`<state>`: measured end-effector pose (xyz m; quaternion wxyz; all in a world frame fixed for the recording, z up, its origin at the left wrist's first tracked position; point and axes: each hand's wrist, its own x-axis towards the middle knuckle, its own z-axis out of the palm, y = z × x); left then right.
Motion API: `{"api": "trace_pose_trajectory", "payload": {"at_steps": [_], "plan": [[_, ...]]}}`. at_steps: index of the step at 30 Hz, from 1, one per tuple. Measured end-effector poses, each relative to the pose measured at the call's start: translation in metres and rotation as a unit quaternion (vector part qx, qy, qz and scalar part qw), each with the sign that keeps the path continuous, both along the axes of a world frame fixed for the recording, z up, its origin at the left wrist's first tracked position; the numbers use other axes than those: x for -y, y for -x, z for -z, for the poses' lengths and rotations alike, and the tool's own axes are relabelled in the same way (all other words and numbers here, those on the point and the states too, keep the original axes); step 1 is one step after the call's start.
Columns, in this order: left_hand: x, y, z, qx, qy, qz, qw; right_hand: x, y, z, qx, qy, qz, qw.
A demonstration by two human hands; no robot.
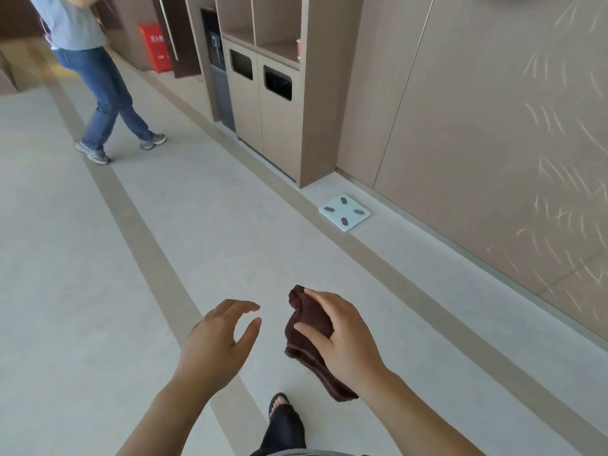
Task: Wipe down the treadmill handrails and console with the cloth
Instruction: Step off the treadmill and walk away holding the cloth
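Note:
A dark brown cloth (307, 315), folded and bunched, hangs from my right hand (342, 337), which grips it from the right side above the floor. My left hand (218, 340) hovers just left of the cloth with fingers curled and apart, holding nothing and not touching the cloth. No treadmill, handrail or console appears in the head view.
A person (95, 70) in jeans walks across the floor at the upper left. A beige cabinet with two bin openings (263, 103) stands along the right wall. A white bathroom scale (344, 212) lies by the wall. A red box (154, 47) sits far back. My sandalled foot (279, 404) shows below.

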<state>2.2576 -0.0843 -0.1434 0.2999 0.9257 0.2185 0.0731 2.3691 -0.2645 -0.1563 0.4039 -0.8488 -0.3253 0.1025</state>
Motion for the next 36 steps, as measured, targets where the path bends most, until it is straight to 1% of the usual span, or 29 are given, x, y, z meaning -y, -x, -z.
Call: {"api": "trace_pose_trajectory", "payload": {"at_steps": [6,12,15,20,24,28,32,36], "plan": [[-0.102,-0.163,-0.018,-0.005,-0.025,0.056,0.998,-0.097,-0.150,-0.013,0.019,0.017,0.012,1.000],[-0.194,-0.322,-0.004,-0.021,-0.027,0.101,0.994,-0.175,-0.301,0.007,0.007,0.016,0.062,0.998],[-0.251,-0.402,0.005,-0.027,-0.033,0.084,0.996,-0.233,-0.391,0.015,0.014,0.020,0.056,0.998],[-0.350,-0.519,-0.004,-0.035,-0.037,0.042,0.998,-0.352,-0.535,0.001,0.020,0.020,-0.002,1.000],[-0.434,-0.591,-0.012,-0.024,-0.036,-0.015,0.999,-0.450,-0.623,-0.011,0.020,0.009,-0.045,0.999],[-0.513,-0.663,-0.004,-0.015,-0.021,-0.051,0.998,-0.542,-0.701,-0.011,0.024,0.011,-0.087,0.996],[-0.601,-0.756,0.000,-0.014,-0.026,-0.030,0.999,-0.631,-0.787,-0.005,0.039,0.006,-0.078,0.996],[-0.695,-0.857,-0.017,-0.009,-0.049,0.009,0.999,-0.707,-0.871,-0.016,0.043,-0.002,-0.036,0.998]]}}
